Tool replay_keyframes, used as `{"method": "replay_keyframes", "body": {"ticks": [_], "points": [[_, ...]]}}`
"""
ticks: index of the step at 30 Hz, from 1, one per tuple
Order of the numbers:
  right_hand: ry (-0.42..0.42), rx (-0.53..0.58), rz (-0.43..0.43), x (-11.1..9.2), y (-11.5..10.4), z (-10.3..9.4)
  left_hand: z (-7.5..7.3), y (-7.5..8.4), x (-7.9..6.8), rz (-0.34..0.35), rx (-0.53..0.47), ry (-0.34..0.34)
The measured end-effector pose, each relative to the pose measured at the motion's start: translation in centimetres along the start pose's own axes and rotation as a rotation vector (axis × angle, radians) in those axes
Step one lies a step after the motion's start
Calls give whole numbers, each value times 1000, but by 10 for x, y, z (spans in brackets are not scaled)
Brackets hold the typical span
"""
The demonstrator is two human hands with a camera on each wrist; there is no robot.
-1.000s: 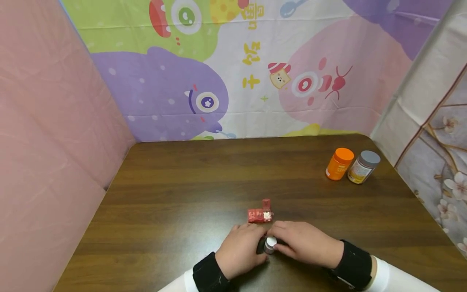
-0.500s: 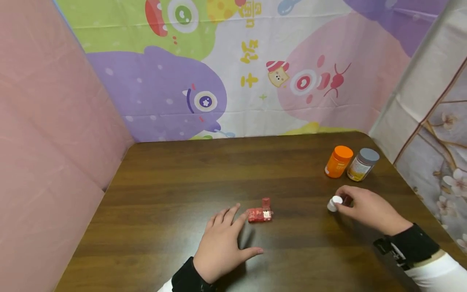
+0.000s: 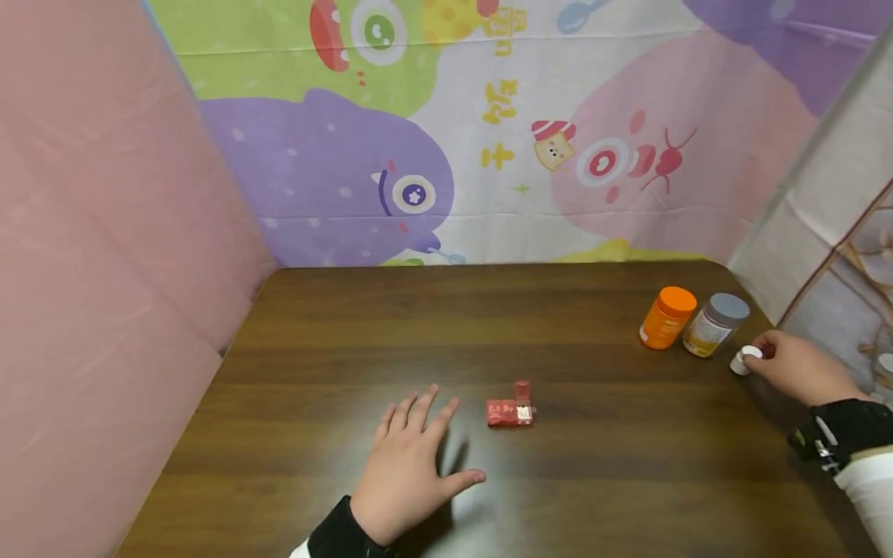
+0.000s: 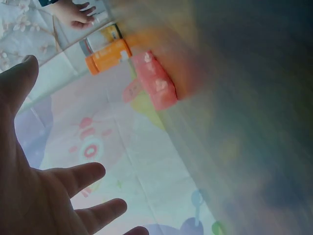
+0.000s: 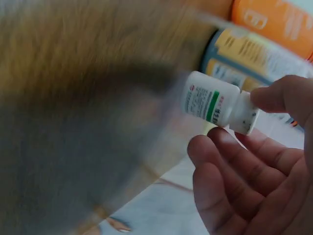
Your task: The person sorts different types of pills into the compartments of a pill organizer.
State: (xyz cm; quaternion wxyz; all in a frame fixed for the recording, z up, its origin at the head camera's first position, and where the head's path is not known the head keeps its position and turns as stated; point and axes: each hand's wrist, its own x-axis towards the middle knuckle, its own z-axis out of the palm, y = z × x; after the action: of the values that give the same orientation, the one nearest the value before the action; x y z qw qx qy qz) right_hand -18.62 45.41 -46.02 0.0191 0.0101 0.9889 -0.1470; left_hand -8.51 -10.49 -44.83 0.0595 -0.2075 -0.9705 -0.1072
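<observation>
My right hand (image 3: 802, 366) pinches a small white pill bottle (image 5: 212, 100) by its cap, thumb on one side and fingers on the other. The bottle carries a green-striped label and is close to the table's right edge, beside a grey-lidded jar (image 3: 716, 325). My left hand (image 3: 408, 465) is spread with straight fingers over the front of the table and holds nothing. To the right of its fingertips lies a small red pill box (image 3: 509, 412) with a flap lid standing out from its far side.
An orange jar (image 3: 667, 318) stands left of the grey-lidded one at the back right of the brown table (image 3: 335, 333). A cartoon-print cloth (image 3: 488, 232) hangs behind the table, and a pink cloth (image 3: 118, 271) hangs at the left.
My right hand has carried the white pill bottle from beside my left hand to the right edge, near the jars. My left hand has drawn back leftward and spread its fingers.
</observation>
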Motion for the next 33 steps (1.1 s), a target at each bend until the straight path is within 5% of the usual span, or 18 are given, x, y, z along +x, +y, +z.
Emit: {"method": "replay_keyframes", "body": {"ticks": [15, 22, 28, 33], "points": [[31, 38, 50, 11, 22, 3, 0, -4, 1, -24, 22, -14], [110, 63, 103, -5, 17, 4, 0, -4, 2, -24, 8, -15], [250, 33, 209, -34, -15, 11, 0, -6, 4, -53, -60, -77], [255, 71, 110, -45, -64, 23, 4, -6, 13, -69, -76, -131]]}}
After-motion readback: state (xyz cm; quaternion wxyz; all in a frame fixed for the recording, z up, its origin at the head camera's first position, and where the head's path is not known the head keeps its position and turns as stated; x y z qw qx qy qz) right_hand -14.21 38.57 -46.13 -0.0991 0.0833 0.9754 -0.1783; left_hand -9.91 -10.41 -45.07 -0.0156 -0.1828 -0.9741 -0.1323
